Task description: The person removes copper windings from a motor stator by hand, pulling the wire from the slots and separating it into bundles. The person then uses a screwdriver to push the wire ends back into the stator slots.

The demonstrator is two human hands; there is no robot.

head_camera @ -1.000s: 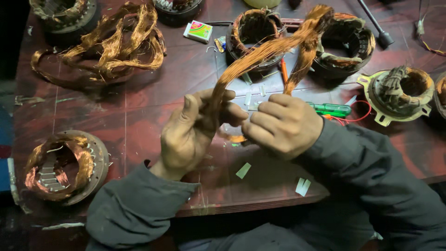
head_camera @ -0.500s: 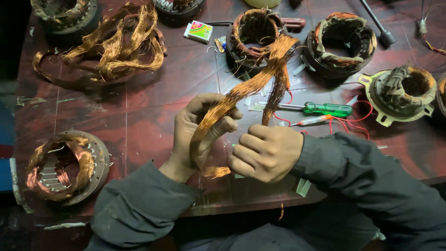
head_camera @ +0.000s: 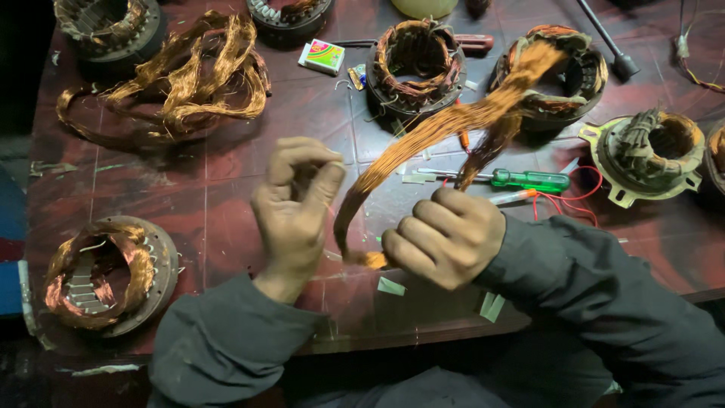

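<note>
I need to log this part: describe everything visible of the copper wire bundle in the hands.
The long looped bundle of thin copper-coloured wire strands looks glossy orange-brown and blurred by motion. It arcs from the right hand, which grips its lower bend, up and rightward over the dark red table. The left hand is beside it, curled; contact cannot be told.

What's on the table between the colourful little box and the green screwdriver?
In the head view, a round motor stator wound with copper wire sits between the small box and the green screwdriver, and the held copper wire bundle crosses there too.
</note>
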